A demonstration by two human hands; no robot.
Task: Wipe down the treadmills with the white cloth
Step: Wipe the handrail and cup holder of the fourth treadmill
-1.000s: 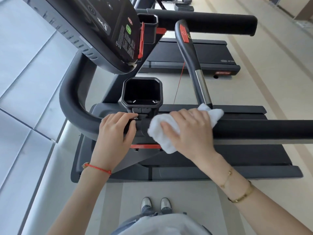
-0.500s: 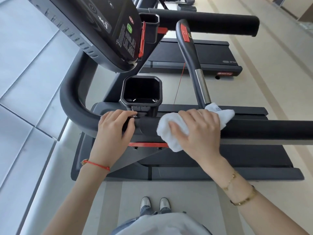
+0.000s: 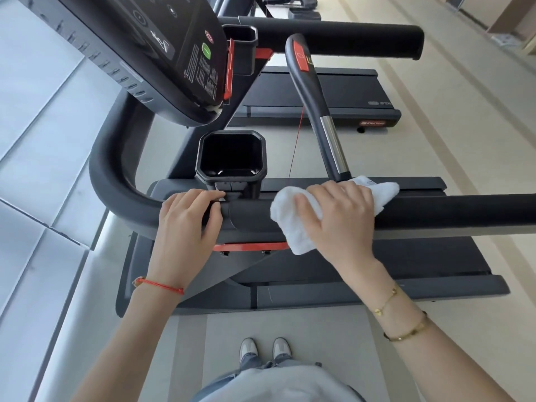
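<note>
Draping handrail (image 3: 452,211): white cloth (image 3: 287,211), bunched, under right hand (image 3: 339,216).

A pale beige floor (image 3: 478,91) fills the view from 1 to 4 o'clock, crossed by a darker band (image 3: 452,149) that runs diagonally from 1 toward 3 o'clock. At 9 to 10 o'clock stand large pale grey wall panels (image 3: 34,140) with thin seams between them. Brown boxes (image 3: 516,15) sit far off at 1 o'clock, too blurred to read. At 6 o'clock a pair of grey-white shoes (image 3: 249,348) stands side by side on the floor, with blue jeans (image 3: 255,364) above them and a light grey top (image 3: 278,384) at the bottom edge. A red cord bracelet (image 3: 159,285) circles the wrist at 7 o'clock; at 4 to 5 o'clock the other wrist wears a thin gold chain (image 3: 385,303) and, just beside it, a gold bangle (image 3: 409,333).
</note>
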